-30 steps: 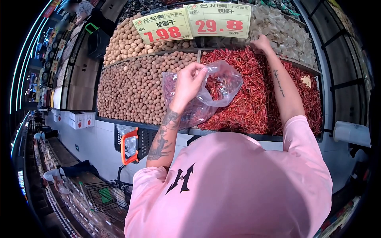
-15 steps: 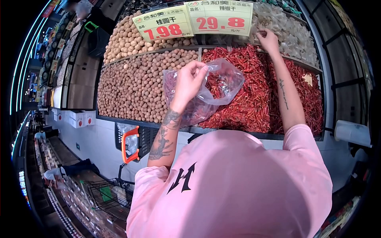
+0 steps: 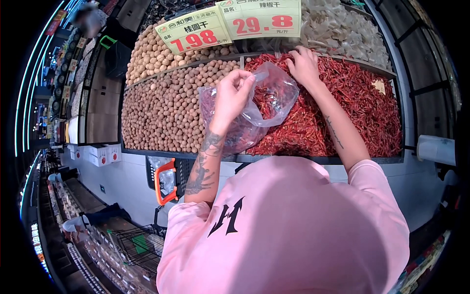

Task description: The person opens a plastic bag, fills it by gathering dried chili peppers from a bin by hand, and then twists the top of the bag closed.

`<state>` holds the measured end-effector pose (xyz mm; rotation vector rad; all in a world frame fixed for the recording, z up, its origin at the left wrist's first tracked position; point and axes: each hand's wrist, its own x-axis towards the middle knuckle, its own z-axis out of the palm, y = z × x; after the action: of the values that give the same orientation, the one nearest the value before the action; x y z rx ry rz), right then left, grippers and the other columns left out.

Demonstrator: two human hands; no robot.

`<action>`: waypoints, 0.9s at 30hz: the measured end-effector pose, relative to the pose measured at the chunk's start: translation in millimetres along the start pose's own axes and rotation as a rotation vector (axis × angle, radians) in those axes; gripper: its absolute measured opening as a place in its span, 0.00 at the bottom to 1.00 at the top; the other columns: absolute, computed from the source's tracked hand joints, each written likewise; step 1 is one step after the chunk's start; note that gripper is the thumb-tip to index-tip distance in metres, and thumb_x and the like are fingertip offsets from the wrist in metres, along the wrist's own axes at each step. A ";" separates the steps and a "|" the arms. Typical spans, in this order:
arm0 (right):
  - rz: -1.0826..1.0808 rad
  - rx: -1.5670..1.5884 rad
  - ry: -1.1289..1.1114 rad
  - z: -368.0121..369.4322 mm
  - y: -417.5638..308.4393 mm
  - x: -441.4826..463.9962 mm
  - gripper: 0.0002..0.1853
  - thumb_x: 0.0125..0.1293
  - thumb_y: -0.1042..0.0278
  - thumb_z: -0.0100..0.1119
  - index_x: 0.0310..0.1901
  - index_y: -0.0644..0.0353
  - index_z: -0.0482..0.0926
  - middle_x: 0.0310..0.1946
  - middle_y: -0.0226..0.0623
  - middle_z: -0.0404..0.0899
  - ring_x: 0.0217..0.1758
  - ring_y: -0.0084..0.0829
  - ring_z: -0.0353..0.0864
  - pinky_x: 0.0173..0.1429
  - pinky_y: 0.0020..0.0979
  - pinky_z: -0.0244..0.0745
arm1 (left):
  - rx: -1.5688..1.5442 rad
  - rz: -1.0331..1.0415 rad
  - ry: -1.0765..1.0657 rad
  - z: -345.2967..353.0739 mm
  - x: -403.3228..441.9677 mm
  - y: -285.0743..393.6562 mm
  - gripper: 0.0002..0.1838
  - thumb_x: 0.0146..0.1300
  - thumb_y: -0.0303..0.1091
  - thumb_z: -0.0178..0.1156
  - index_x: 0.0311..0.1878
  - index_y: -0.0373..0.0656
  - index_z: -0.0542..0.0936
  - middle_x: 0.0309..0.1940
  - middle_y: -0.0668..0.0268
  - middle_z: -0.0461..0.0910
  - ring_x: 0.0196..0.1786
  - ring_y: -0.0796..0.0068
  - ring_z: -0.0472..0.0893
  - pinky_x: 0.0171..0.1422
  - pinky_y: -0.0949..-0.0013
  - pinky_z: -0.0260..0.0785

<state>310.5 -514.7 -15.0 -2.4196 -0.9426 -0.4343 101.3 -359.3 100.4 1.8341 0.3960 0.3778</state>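
Note:
My left hand (image 3: 231,98) pinches the rim of a clear plastic bag (image 3: 276,115), which hangs open over the dried red chilies (image 3: 360,105). Some chilies show in or through the bag; which of the two I cannot tell. At the back of the chili bin, my right hand (image 3: 304,66) rests on the chilies just behind the bag, its thumb apart from its bent fingers. Nothing shows in its grasp, though the fingertips are partly hidden. Brown dried longans (image 3: 164,110) fill the bin left of the bag.
Two price signs (image 3: 259,19) stand at the back over a divider. Behind are larger pale nuts (image 3: 154,51) and translucent flat pieces (image 3: 345,36). A dark basket with an orange handle (image 3: 165,181) is below the counter edge at left. A wire cart (image 3: 139,242) stands farther left.
My right hand has moved left and nearer, from the translucent pieces onto the back of the chilies, and its fingers have spread. My left hand still holds the bag in nearly the same place.

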 end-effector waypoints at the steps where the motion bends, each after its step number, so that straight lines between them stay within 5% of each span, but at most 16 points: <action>1: -0.035 -0.010 -0.093 3.2 -4.3 11.6 0.14 0.63 0.59 0.61 0.45 0.58 0.84 0.51 0.41 0.78 0.60 0.44 0.72 0.66 0.49 0.63 | 0.003 0.003 0.005 0.0 -0.6 -0.2 0.08 0.68 0.32 0.63 0.41 0.36 0.82 0.18 0.78 0.73 0.22 0.90 0.68 0.27 0.79 0.60; 3: -0.104 -0.021 -0.073 14.7 -10.1 29.9 0.10 0.61 0.64 0.60 0.40 0.58 0.84 0.43 0.39 0.80 0.54 0.42 0.75 0.62 0.46 0.67 | 0.020 0.023 0.003 0.6 -2.4 -4.3 0.08 0.68 0.32 0.63 0.41 0.37 0.82 0.18 0.78 0.74 0.22 0.90 0.68 0.27 0.79 0.60; 5: -0.207 -0.079 -0.286 25.1 -14.7 44.9 0.09 0.61 0.65 0.60 0.40 0.58 0.84 0.38 0.41 0.82 0.50 0.44 0.78 0.59 0.44 0.71 | 0.038 0.028 0.013 0.3 -3.8 -7.0 0.08 0.68 0.33 0.63 0.40 0.36 0.82 0.18 0.77 0.74 0.23 0.90 0.69 0.28 0.79 0.61; 7: -0.218 -0.095 -0.339 34.2 -16.6 57.0 0.12 0.60 0.68 0.57 0.42 0.59 0.84 0.40 0.45 0.84 0.50 0.47 0.82 0.57 0.45 0.75 | 0.004 0.035 0.016 0.7 -6.8 -6.9 0.06 0.70 0.30 0.61 0.41 0.37 0.81 0.18 0.82 0.71 0.20 0.94 0.64 0.24 0.82 0.53; 10: 0.060 0.140 -0.425 60.1 -8.2 72.9 0.19 0.60 0.71 0.52 0.53 0.59 0.82 0.52 0.54 0.81 0.57 0.51 0.79 0.62 0.48 0.74 | 0.011 0.038 0.037 -1.3 -11.1 -7.5 0.06 0.70 0.30 0.61 0.40 0.37 0.81 0.18 0.82 0.71 0.20 0.94 0.64 0.24 0.82 0.53; 17: 0.040 0.143 -0.476 63.8 6.4 73.1 0.28 0.57 0.74 0.49 0.63 0.52 0.77 0.56 0.55 0.79 0.60 0.51 0.77 0.66 0.48 0.71 | 0.066 0.045 0.062 -5.9 -16.1 -11.0 0.06 0.69 0.30 0.61 0.41 0.37 0.81 0.18 0.82 0.71 0.21 0.94 0.64 0.24 0.82 0.53; 21: -0.083 0.120 -0.151 12.3 10.8 27.1 0.18 0.60 0.65 0.58 0.51 0.57 0.82 0.51 0.44 0.81 0.60 0.45 0.75 0.64 0.44 0.68 | 0.037 0.035 0.059 -9.2 -15.4 -9.6 0.06 0.70 0.30 0.61 0.41 0.37 0.81 0.19 0.82 0.72 0.21 0.94 0.64 0.24 0.82 0.53; 22: -0.081 0.133 -0.043 14.5 21.4 8.9 0.19 0.61 0.58 0.62 0.52 0.57 0.82 0.50 0.39 0.80 0.60 0.42 0.72 0.65 0.43 0.65 | 0.031 0.015 0.062 -9.4 -14.7 -10.4 0.06 0.69 0.30 0.62 0.42 0.37 0.82 0.19 0.82 0.72 0.21 0.94 0.64 0.24 0.82 0.52; 27: 0.110 -0.194 -0.251 -12.0 11.5 -80.7 0.40 0.58 0.40 0.63 0.68 0.53 0.68 0.67 0.47 0.67 0.74 0.47 0.59 0.73 0.61 0.52 | 0.002 0.018 0.025 -2.9 -5.5 -8.3 0.06 0.69 0.30 0.62 0.41 0.37 0.81 0.19 0.80 0.72 0.21 0.93 0.66 0.25 0.81 0.55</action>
<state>260.0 -572.0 -46.0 -2.7353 -0.8991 -0.1925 94.4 -357.1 92.9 1.8377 0.3975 0.4124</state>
